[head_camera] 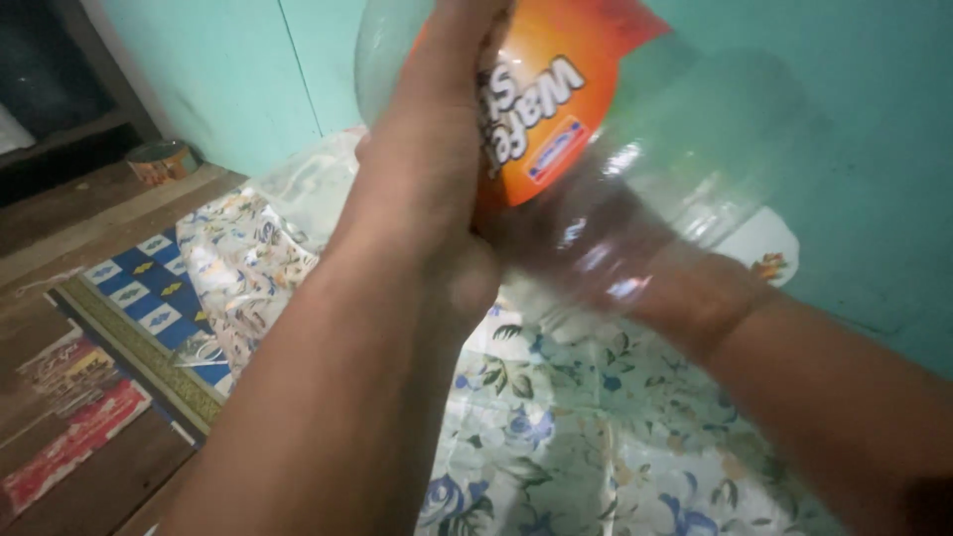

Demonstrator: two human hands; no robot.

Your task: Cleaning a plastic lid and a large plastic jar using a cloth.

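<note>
A large clear plastic jar (695,129) with an orange label is held up close to the camera, tilted on its side. My left hand (437,129) grips it from outside, over the label's left edge, with the forearm running down to the lower left. My right hand (596,253) is pushed into the jar's mouth up to the wrist and shows only as a blur through the plastic. Whether its fingers hold anything cannot be made out.
Under my arms lies a floral cloth (586,437) with blue roses. A clear plastic bag (298,189) and a patterned cloth (243,268) rest on a blue mat (149,293). A small tin (161,159) stands by the teal wall (874,149). Printed sheets (74,407) lie on the wooden floor.
</note>
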